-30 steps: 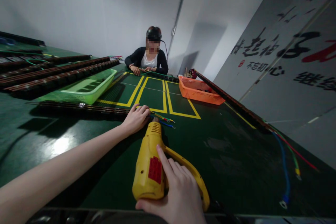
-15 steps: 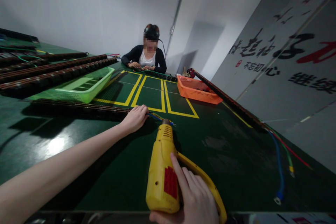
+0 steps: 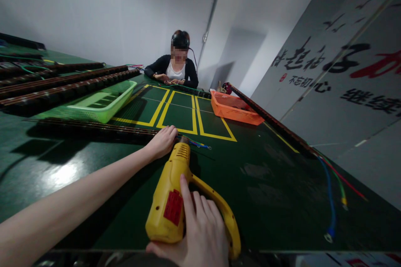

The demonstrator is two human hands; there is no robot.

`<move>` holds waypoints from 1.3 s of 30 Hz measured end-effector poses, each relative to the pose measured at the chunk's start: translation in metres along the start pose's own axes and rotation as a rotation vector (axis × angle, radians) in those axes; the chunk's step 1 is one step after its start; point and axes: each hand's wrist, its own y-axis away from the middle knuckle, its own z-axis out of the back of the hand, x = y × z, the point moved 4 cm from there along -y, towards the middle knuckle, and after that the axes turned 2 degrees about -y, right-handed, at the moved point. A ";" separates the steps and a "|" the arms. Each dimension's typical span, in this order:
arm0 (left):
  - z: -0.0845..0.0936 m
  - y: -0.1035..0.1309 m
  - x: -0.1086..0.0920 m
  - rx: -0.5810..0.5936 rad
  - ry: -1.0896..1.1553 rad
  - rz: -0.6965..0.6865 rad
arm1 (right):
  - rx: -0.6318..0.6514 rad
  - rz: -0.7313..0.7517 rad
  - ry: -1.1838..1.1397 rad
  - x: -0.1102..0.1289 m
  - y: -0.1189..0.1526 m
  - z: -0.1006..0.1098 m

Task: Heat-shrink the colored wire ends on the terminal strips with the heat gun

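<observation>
So the right hand [image 3: 203, 229] is gripping the yellow heat gun [image 3: 167, 200] while the left hand [image 3: 163, 141] is holding the dark strip [image 3: 125, 132].

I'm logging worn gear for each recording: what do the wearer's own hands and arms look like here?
The left hand and right hand are both bare, with no glove, ring or marking to be seen. The left forearm shows no sleeve, watch or bracelet. The right forearm is out of view.
</observation>
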 end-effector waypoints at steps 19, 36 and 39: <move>0.002 0.003 -0.001 0.006 -0.084 0.036 | 0.066 -0.026 -0.035 -0.029 0.009 0.011; 0.002 0.004 -0.001 -0.010 -0.060 0.006 | -0.077 -0.091 0.092 -0.037 0.024 0.009; 0.001 0.004 -0.001 -0.017 -0.054 0.010 | -0.064 -0.078 0.056 -0.026 0.017 0.006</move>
